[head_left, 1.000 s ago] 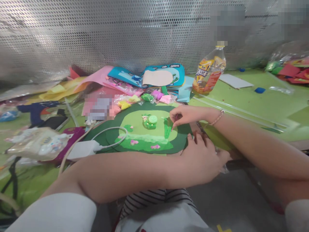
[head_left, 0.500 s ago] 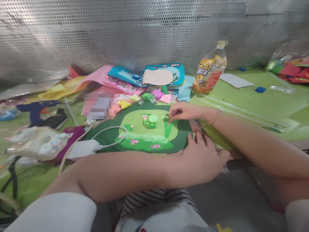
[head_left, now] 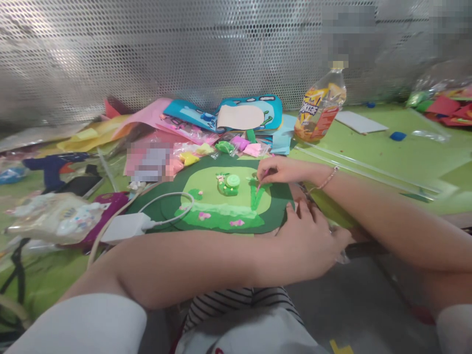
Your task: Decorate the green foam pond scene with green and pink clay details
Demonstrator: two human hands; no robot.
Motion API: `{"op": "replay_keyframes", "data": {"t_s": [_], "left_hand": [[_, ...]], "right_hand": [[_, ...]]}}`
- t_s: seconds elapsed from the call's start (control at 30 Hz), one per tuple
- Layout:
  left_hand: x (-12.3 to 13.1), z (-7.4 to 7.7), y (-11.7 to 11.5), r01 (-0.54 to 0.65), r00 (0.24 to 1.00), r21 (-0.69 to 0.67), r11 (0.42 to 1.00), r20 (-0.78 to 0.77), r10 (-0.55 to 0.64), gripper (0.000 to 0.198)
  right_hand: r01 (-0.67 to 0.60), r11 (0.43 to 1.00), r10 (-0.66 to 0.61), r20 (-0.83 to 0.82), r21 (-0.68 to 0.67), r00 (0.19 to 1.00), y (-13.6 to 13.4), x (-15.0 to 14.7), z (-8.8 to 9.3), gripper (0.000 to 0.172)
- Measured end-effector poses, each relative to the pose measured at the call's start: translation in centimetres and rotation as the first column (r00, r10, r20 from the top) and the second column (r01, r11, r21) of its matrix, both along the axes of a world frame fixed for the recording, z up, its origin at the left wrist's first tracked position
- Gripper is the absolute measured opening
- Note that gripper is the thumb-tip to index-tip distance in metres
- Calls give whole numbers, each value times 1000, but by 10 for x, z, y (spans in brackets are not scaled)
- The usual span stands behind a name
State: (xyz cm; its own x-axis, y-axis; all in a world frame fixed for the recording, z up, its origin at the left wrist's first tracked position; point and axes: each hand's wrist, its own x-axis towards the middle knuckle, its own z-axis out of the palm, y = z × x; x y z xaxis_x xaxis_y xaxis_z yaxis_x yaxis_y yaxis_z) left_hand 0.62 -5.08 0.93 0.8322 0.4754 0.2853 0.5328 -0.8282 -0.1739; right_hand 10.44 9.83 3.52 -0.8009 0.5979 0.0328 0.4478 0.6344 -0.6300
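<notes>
My right hand (head_left: 283,170) pinches a thin pink stick-like tool (head_left: 262,180), its tip at the green clay stem and leaf (head_left: 255,196) on the right of the picture. That picture is a dark green card (head_left: 282,196) with a light green centre, lying flat. A green clay snail-like figure (head_left: 232,184) sits in its middle, above a clay grass strip (head_left: 221,216) with small pink flowers. Reaching across from the left, my left hand (head_left: 308,238) lies with fingers spread at the card's lower right edge. A bit of clear plastic shows beneath its thumb side.
A white power adapter (head_left: 127,227) rests with its cable over the card's left side. Behind lie bags of coloured clay (head_left: 224,146) and blue cut-out pictures (head_left: 273,105). A drink bottle (head_left: 320,108) stands at back right; a blue glue gun (head_left: 51,169) lies left.
The pink tool's tip has shifted very slightly at the green stem, with my right hand. My left hand and the card stay in place.
</notes>
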Motion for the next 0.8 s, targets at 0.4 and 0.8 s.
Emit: {"op": "replay_keyframes", "data": {"t_s": [0.4,0.8], "left_hand": [[2,-3,0,0,1000,-17,1000,2,0,28],[2,-3,1,-3,1000,-17,1000,7,3,35]], "right_hand": [[-44,999,44,4,-12,999,3,1,-4,13],[-16,999,16,13,29,1000,4,3,-2,13]]}}
